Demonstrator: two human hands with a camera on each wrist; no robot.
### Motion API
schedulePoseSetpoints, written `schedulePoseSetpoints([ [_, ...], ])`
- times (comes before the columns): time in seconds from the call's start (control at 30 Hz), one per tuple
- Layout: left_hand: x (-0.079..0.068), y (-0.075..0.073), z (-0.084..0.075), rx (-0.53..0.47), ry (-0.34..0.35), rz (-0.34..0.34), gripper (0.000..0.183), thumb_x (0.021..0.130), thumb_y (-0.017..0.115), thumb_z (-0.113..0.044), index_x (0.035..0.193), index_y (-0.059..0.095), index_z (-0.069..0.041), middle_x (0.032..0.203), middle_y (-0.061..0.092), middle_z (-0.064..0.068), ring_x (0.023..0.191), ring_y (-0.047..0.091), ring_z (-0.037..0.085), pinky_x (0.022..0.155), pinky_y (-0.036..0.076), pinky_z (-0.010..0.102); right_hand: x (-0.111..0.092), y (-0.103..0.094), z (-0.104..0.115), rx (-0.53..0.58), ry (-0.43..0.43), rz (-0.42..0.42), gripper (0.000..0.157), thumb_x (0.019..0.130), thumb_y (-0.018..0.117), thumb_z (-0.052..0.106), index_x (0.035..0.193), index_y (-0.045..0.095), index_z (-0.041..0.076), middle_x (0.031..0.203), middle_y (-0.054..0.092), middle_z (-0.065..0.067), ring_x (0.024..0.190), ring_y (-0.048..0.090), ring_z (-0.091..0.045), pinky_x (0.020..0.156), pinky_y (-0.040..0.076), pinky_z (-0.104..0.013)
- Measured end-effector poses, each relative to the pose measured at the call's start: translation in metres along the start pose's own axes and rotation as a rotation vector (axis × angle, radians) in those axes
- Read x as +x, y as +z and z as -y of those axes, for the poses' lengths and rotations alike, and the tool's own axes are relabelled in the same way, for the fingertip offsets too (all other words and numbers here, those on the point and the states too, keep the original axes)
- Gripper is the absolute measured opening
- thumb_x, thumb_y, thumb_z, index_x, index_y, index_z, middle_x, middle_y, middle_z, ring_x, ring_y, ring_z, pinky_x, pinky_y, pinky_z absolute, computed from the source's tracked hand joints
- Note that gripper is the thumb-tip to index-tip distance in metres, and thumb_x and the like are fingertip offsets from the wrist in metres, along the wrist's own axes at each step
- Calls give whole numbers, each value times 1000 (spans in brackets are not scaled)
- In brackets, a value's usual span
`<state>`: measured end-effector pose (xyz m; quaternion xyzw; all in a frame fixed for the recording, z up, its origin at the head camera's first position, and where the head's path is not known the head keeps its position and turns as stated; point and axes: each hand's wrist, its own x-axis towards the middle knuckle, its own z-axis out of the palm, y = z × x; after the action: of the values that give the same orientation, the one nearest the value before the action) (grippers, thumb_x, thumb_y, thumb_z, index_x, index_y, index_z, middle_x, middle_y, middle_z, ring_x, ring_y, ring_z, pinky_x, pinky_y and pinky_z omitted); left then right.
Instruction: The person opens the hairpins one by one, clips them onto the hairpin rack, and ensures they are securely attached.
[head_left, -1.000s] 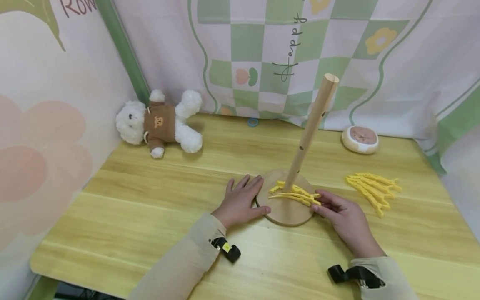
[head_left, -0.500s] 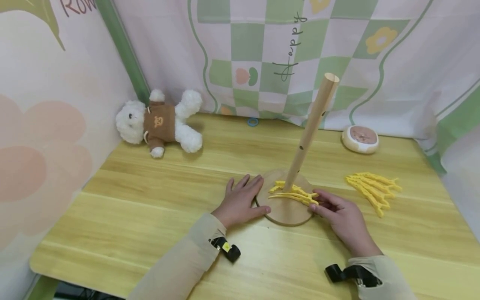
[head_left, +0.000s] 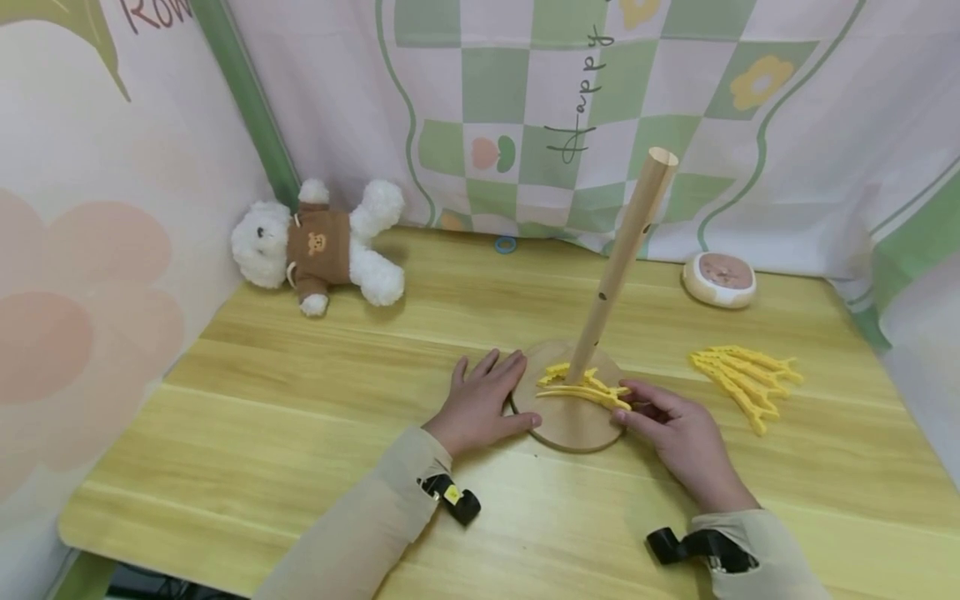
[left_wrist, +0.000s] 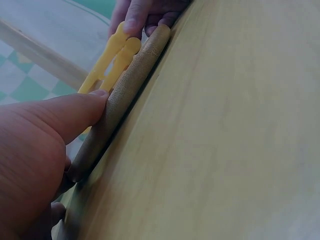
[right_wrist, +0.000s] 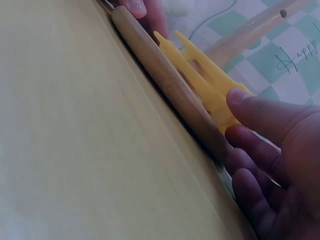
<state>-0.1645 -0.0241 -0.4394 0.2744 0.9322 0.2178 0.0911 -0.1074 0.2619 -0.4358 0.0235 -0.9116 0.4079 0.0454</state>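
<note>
A round wooden base (head_left: 570, 433) lies on the table, with a tilted wooden post (head_left: 618, 258) rising from it. My left hand (head_left: 480, 404) rests on the base's left edge with straight, spread fingers; its thumb lies along the rim in the left wrist view. Across the base, in front of the post's foot, lies a yellow forked plastic piece (head_left: 592, 394). My right hand (head_left: 686, 437) pinches its right end between thumb and index finger, at the base's right rim. A second yellow piece (head_left: 553, 372) shows behind it, partly hidden by the post.
Several more yellow forked pieces (head_left: 750, 379) lie fanned out to the right. A white plush toy (head_left: 326, 242) lies at the back left, a small blue ring (head_left: 506, 245) at the back edge, and a round clock-like device (head_left: 720, 279) at the back right. A curtain (head_left: 495, 83) hangs behind.
My right hand has slid slightly left, and the yellow forked piece it pinches has moved left with it over the base. My left hand and the post stay in place.
</note>
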Motion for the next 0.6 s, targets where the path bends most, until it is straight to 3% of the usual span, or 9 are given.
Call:
schedulePoseSetpoints([
  [0.2, 0, 2, 0, 7, 5, 0, 89, 94, 59, -60, 161, 22, -16, 166, 18, -1, 154, 11, 29, 118, -1, 64, 0, 4, -1, -22, -51, -26, 45, 91, 76, 31, 131, 68, 12, 109, 74, -4, 87, 62, 0, 73, 48, -14],
  [0.6, 0, 1, 1, 24, -3, -5, 89, 93, 58, -62, 161, 22, -17, 167, 17, -2, 154, 10, 28, 118, -2, 63, 1, 4, 3, -17, -53, -22, 46, 90, 76, 32, 132, 68, 13, 110, 74, -3, 89, 62, 0, 75, 47, -13],
])
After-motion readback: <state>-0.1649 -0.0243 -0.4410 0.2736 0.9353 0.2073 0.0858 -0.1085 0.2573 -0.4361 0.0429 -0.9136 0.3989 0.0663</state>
